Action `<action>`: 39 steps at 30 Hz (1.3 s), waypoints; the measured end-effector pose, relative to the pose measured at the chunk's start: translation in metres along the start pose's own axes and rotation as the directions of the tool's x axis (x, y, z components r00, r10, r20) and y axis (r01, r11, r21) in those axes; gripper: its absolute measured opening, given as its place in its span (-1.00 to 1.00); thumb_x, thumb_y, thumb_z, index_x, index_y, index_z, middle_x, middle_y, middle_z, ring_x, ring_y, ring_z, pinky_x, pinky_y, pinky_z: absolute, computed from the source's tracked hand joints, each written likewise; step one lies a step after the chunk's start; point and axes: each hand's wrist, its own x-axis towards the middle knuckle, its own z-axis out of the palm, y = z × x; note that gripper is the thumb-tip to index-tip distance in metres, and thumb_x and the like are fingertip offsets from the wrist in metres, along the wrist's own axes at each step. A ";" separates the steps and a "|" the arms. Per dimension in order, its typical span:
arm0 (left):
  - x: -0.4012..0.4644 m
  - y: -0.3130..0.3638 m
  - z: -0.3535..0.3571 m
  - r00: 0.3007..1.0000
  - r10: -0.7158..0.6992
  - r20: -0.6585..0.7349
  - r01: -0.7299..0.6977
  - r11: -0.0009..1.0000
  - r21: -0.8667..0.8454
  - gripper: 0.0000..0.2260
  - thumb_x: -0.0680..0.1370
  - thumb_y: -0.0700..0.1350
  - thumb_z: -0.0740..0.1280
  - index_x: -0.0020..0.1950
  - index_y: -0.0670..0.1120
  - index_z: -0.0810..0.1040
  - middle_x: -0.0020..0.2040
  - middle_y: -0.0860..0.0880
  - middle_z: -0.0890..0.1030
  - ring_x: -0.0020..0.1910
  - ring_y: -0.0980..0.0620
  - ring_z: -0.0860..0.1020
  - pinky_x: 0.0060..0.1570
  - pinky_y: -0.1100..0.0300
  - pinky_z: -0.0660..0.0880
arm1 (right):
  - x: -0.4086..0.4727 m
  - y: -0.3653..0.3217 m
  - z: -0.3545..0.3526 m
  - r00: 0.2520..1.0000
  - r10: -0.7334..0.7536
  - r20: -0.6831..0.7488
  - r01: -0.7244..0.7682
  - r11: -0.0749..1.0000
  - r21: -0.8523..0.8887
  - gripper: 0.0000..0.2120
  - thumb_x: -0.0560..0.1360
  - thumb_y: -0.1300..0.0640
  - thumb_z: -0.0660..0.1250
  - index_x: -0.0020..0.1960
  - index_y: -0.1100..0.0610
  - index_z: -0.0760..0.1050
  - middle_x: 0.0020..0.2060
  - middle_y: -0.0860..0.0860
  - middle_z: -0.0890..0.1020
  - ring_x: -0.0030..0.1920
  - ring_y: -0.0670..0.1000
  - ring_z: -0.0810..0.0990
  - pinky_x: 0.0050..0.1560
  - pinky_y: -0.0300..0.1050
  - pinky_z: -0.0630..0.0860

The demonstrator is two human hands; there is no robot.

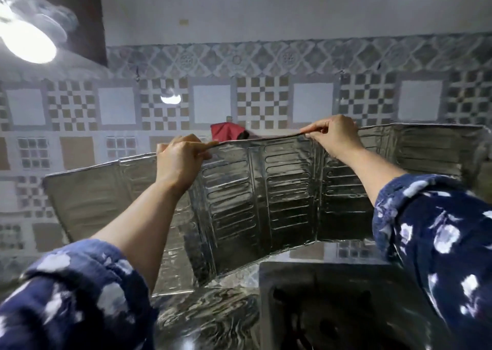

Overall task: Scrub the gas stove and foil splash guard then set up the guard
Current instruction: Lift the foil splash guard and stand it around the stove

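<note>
Your left hand [179,160] pinches the top edge of the foil splash guard [255,190], fingers [205,147] pressed together on the thin rim. Your right hand [336,134] does the same further along that edge, thumb and fingers closed on the foil. The guard stands upright behind the gas stove [319,296], folded into panels that wrap round it on both sides; its silver surface is shiny, crinkled and embossed with rounded horizontal bars. The stove is a grey metal box with a dark burner well, resting on a table [207,317] with a glossy swirled finish. Behind rises a patterned tile wall [261,102].
</note>
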 end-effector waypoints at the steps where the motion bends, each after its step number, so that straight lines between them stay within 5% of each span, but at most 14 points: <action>1: 0.003 0.005 0.014 1.000 0.006 0.008 -0.006 1.000 -0.018 -0.81 0.52 -0.05 0.35 0.10 0.13 0.65 -0.06 0.08 0.61 0.03 0.00 0.51 -0.06 0.11 0.16 | 0.002 0.014 0.000 1.000 0.010 0.012 -0.010 1.000 -0.006 -0.85 0.44 0.11 0.44 0.00 -0.01 0.67 -0.04 -0.01 0.71 -0.02 0.07 0.61 0.14 0.22 0.45; 7: 0.007 0.023 0.094 0.997 0.069 0.026 -0.068 0.997 -0.040 -0.75 0.53 -0.05 0.33 0.18 0.18 0.60 -0.08 0.09 0.60 -0.01 0.00 0.50 -0.10 0.12 0.12 | 0.006 0.092 0.020 0.998 0.064 0.018 -0.063 0.997 -0.047 -0.84 0.44 0.07 0.43 0.02 -0.10 0.64 -0.06 0.02 0.71 -0.11 0.11 0.56 0.11 0.15 0.42; 12: 0.009 0.026 0.141 0.995 0.088 0.043 -0.087 0.996 -0.028 -0.77 0.53 -0.01 0.33 0.16 0.20 0.60 -0.09 0.07 0.61 -0.03 -0.02 0.48 -0.07 0.08 0.19 | 0.006 0.136 0.038 0.993 0.114 0.021 -0.114 0.993 -0.020 -0.84 0.43 0.06 0.44 0.00 -0.11 0.65 -0.02 -0.02 0.71 0.06 0.11 0.60 0.20 0.21 0.42; 20: -0.015 0.022 0.195 0.986 0.031 0.164 -0.028 0.999 -0.019 -0.75 0.55 -0.04 0.31 0.18 0.23 0.58 -0.04 0.10 0.59 0.05 0.01 0.47 -0.13 0.17 0.04 | -0.007 0.175 0.069 0.977 0.185 0.106 -0.180 0.982 -0.053 -0.88 0.44 0.03 0.43 -0.05 -0.16 0.64 -0.02 -0.05 0.70 0.12 0.09 0.55 0.27 0.04 0.27; 23: -0.029 0.019 0.211 0.977 0.014 0.212 -0.015 1.000 0.003 -0.74 0.55 -0.05 0.31 0.18 0.25 0.57 -0.08 0.12 0.58 0.03 0.01 0.47 -0.13 0.14 0.08 | -0.021 0.190 0.084 0.967 0.224 0.121 -0.216 0.974 -0.076 -0.91 0.44 0.02 0.43 -0.09 -0.16 0.65 -0.03 -0.05 0.70 0.13 0.09 0.55 0.32 0.16 0.27; 29: -0.046 0.017 0.242 0.944 -0.002 0.329 -0.001 1.000 0.008 -0.75 0.57 -0.01 0.27 0.22 0.23 0.55 -0.08 0.13 0.55 0.04 0.02 0.48 -0.09 0.11 0.17 | -0.053 0.220 0.106 0.941 0.295 0.168 -0.284 0.955 -0.088 -0.89 0.46 0.05 0.41 -0.06 -0.13 0.65 -0.01 -0.05 0.70 0.11 0.09 0.56 0.26 0.15 0.33; 33: -0.047 0.022 0.257 0.928 0.010 0.371 -0.020 1.000 0.022 -0.75 0.58 0.09 0.22 0.24 0.24 0.53 -0.01 0.10 0.58 0.05 0.02 0.50 -0.06 0.13 0.18 | -0.068 0.234 0.115 0.922 0.351 0.161 -0.331 0.933 -0.140 -0.88 0.49 0.02 0.37 -0.02 -0.12 0.65 0.07 -0.08 0.68 0.17 0.07 0.51 0.12 -0.03 0.20; 39: -0.045 0.023 0.267 0.927 -0.018 0.375 -0.009 0.997 0.072 -0.76 0.59 0.05 0.23 0.22 0.27 0.53 0.00 0.11 0.58 0.06 0.02 0.49 -0.08 0.12 0.14 | -0.071 0.226 0.128 0.946 0.259 0.197 -0.201 0.941 -0.274 -0.82 0.52 -0.06 0.31 0.10 -0.21 0.59 0.13 -0.13 0.64 0.23 0.07 0.46 0.19 0.01 0.22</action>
